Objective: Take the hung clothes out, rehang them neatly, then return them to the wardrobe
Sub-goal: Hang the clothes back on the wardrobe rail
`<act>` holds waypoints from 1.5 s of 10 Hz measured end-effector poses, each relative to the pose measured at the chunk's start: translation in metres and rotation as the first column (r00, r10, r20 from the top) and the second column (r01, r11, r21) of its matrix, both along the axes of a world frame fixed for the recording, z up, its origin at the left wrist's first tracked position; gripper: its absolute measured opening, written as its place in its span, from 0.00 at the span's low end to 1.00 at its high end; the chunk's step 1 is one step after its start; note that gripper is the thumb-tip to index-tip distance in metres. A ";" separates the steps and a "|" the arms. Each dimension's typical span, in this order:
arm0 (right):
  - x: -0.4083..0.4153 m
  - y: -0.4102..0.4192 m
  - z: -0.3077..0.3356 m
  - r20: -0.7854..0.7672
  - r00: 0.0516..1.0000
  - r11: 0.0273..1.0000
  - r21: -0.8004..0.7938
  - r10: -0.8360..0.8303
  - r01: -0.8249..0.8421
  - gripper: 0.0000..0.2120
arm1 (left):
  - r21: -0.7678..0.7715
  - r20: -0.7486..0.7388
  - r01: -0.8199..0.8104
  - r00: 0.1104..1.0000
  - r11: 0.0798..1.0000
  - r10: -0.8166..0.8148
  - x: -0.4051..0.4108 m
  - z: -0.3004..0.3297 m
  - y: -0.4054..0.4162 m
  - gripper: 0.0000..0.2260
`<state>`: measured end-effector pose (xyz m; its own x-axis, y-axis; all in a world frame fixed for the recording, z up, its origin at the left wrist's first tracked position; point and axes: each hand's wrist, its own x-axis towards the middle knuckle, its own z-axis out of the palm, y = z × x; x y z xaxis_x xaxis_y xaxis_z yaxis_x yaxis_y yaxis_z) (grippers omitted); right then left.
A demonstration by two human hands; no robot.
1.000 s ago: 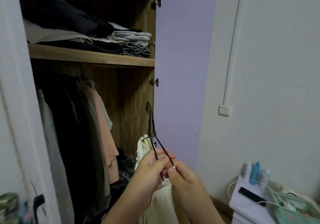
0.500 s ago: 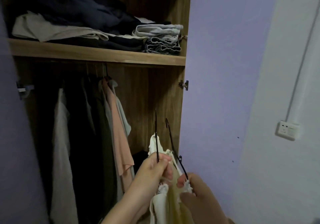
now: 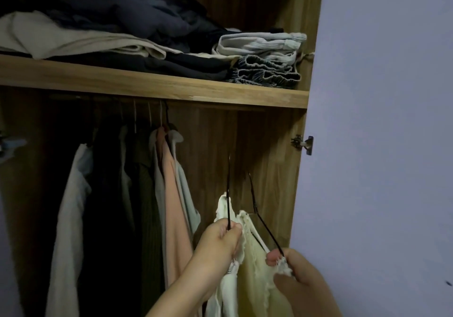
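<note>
Your left hand pinches the black hanger at one end, with a fold of the cream garment caught under the thumb. Your right hand pinches the other arm of the hanger together with the garment's frilled edge. Both grips are closed tight on wire and cloth. The garment hangs between your hands, in front of the wardrobe's open right side, below the shelf and right of the hung clothes. It looks light, soft and limp, likely to slide off thin wire, so keep holding where cloth meets hanger. To lift it toward the rail, I would take the hook, which is stiff.
</note>
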<state>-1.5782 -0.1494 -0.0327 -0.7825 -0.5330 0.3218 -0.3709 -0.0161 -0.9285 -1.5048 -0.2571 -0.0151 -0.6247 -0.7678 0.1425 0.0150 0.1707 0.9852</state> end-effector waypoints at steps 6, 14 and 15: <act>-0.163 -0.209 0.031 0.015 0.849 0.847 -0.077 0.528 -0.526 0.19 | -0.449 -0.004 -0.430 0.878 0.784 0.479 -0.122 0.048 -0.215 0.11; -0.214 -0.413 0.070 -0.235 0.789 0.743 -0.267 0.568 -0.614 0.11 | -0.419 -0.153 -0.786 0.555 0.455 0.818 -0.159 0.098 -0.366 0.13; -0.208 -0.434 0.074 -0.217 0.816 0.794 -0.198 0.536 -0.575 0.09 | -0.534 0.079 -0.708 0.503 0.463 0.861 -0.163 0.105 -0.386 0.16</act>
<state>-1.7865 -0.5835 0.0410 -0.3108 -0.7507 0.5829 -0.3550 -0.4773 -0.8039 -1.6678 -0.6426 0.0895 0.1582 -0.8624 0.4808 -0.6017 0.3019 0.7395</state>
